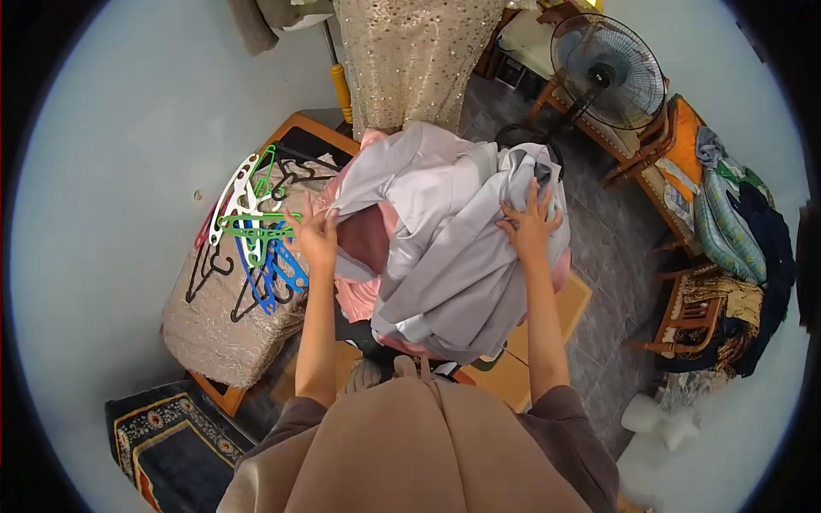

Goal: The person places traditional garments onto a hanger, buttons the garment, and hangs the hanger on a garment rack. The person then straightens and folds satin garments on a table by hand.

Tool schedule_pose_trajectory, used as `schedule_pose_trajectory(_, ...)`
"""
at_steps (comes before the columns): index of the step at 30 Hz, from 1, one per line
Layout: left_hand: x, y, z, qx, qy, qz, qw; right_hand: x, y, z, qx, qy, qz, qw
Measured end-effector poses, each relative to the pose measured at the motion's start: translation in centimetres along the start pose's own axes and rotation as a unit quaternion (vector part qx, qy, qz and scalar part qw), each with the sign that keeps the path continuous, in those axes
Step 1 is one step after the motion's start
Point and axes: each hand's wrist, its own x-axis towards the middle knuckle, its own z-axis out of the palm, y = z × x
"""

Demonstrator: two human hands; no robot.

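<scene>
A light grey garment (449, 248) with paler, shiny patches lies bunched in front of me, over pink cloth (357, 295). On its left side, my left hand (315, 235) pinches the garment's edge between thumb and fingers. A gap beside that hand shows darker pink fabric (366, 239). My right hand (532, 224) rests on the garment's right side, fingers spread across the folds. What lies beneath the pile is mostly hidden.
Several plastic hangers (248, 227) lie on a beige padded seat (231, 333) at left. A sequined dress (419, 60) hangs ahead. A standing fan (603, 75) is at upper right. Clothes (731, 227) cover wooden chairs at right. A patterned rug (175, 445) sits lower left.
</scene>
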Motion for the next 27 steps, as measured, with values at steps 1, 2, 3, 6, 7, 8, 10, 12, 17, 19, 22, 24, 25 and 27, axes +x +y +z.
schedule_pose_trajectory(1,0.1,-0.6,-0.5,0.000,-0.005,0.002,1.000,0.0,0.0,0.0,0.001,0.000,0.000,1.000)
schedule_pose_trajectory(2,0.1,-1.0,-0.9,0.000,-0.010,0.004,1.000,0.0,0.0,0.1,0.002,0.000,0.000,1.000)
schedule_pose_trajectory(3,0.0,-0.7,-1.3,0.007,-0.014,0.006,1.000,0.1,0.0,0.2,-0.001,0.000,0.001,1.000)
schedule_pose_trajectory(6,-0.7,1.5,-1.3,-0.027,-0.031,-0.021,0.999,0.0,0.2,0.4,-0.016,-0.006,0.006,1.000)
schedule_pose_trajectory(7,-0.4,0.4,0.0,-0.060,-0.031,0.068,0.995,0.2,0.3,0.6,-0.021,0.002,0.003,1.000)
schedule_pose_trajectory(8,-0.1,-0.7,1.5,-0.062,-0.052,0.154,0.985,0.5,0.5,0.9,-0.026,0.004,-0.001,1.000)
schedule_pose_trajectory(10,-0.4,-0.1,2.8,-0.025,-0.137,0.179,0.974,0.2,0.8,1.3,-0.034,0.000,-0.005,0.999)
schedule_pose_trajectory(12,-0.8,2.4,2.3,0.011,-0.168,0.170,0.971,0.6,0.6,1.2,-0.038,0.001,-0.006,0.999)
schedule_pose_trajectory(17,-3.3,2.3,1.7,0.036,-0.141,0.150,0.978,0.3,0.2,1.5,-0.056,0.010,-0.004,0.998)
schedule_pose_trajectory(19,-6.0,1.7,1.1,0.039,-0.136,0.148,0.979,-0.3,-0.3,1.0,-0.074,-0.014,0.008,0.997)
schedule_pose_trajectory(22,-8.8,0.4,0.6,0.062,-0.150,0.150,0.975,-2.0,-2.5,0.8,-0.047,0.059,0.024,0.997)
schedule_pose_trajectory(24,-10.0,-0.2,0.6,0.114,-0.177,0.167,0.963,-4.2,-4.2,0.6,-0.027,0.069,0.008,0.997)
schedule_pose_trajectory(25,-10.2,-0.3,0.7,0.130,-0.193,0.170,0.958,-5.1,-5.1,0.7,-0.015,0.077,0.007,0.997)
schedule_pose_trajectory(27,-10.3,0.2,0.9,0.166,-0.260,0.142,0.940,-7.2,-7.3,0.8,0.000,0.079,0.006,0.997)
